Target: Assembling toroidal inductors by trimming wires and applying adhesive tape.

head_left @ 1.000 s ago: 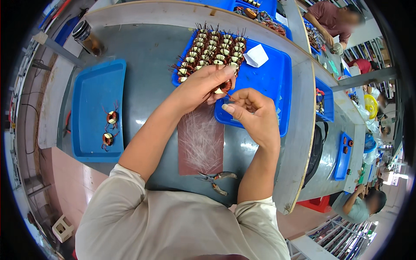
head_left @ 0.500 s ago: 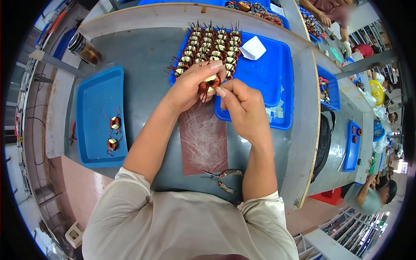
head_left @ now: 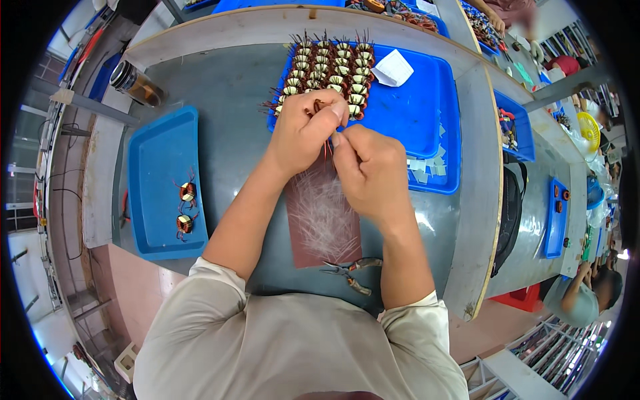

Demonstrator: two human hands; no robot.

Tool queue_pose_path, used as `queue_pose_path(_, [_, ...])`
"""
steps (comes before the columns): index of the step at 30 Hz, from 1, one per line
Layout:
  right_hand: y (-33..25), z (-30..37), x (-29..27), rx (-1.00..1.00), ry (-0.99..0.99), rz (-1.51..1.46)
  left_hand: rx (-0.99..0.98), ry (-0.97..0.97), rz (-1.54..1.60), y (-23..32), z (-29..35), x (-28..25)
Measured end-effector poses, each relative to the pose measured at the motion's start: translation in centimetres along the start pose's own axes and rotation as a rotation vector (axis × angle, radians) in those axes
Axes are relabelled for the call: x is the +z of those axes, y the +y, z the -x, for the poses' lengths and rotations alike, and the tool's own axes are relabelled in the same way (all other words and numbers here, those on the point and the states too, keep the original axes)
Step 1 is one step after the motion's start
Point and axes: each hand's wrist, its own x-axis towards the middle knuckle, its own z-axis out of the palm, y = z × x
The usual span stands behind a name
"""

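My left hand is closed around a toroid coil with copper-brown winding, which is mostly covered by the fingers. Thin reddish wire leads stick out below that fist. Against it, my right hand pinches with thumb and forefinger; what lies between these fingertips is too small to tell. Beneath both hands lies a brown board strewn with thin, clear strands. Just beyond them, rows of finished-looking coils with cream middles and upright leads stand on a blue tray.
Cutting pliers lie near my right forearm. A folded white paper and small pale squares rest on the blue tray. At left are a teal tray holding two coils and a dark-lidded jar. A wooden partition borders the right.
The coil has turned within my left hand, whose fingers now hide its face. My right hand stays pinched beside it. The whole view has shifted slightly.
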Motion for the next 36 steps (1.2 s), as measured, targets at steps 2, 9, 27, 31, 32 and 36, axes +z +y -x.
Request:
queue_pose_path(2, [-0.1,-0.1,-0.2,-0.055,0.056,0.026,-0.001,-0.037,0.032,0.2,0.0,-0.5])
queue_pose_path(9, [0.6,-0.3,-1.6,0.186,-0.042,-0.418,-0.16,-0.082,0.451,0.8,0.9,-0.4])
queue_pose_path(27, [-0.1,-0.2,-1.0,-0.119,0.081,-0.354,-0.014,-0.045,0.546,0.9,0.6,-0.5])
queue_pose_path(31, [0.4,0.0,-1.3,0.141,-0.035,-0.561,-0.02,0.043,0.565,1.6,0.6,0.5])
queue_pose_path(32, [0.6,-0.1,-1.2,0.156,-0.046,-0.577,-0.017,0.043,0.563,1.5,0.5,0.4])
queue_pose_path(36, [0.1,-0.3,-1.2,0.168,-0.137,-0.407,-0.06,0.017,0.68,0.8,0.4,-0.3])
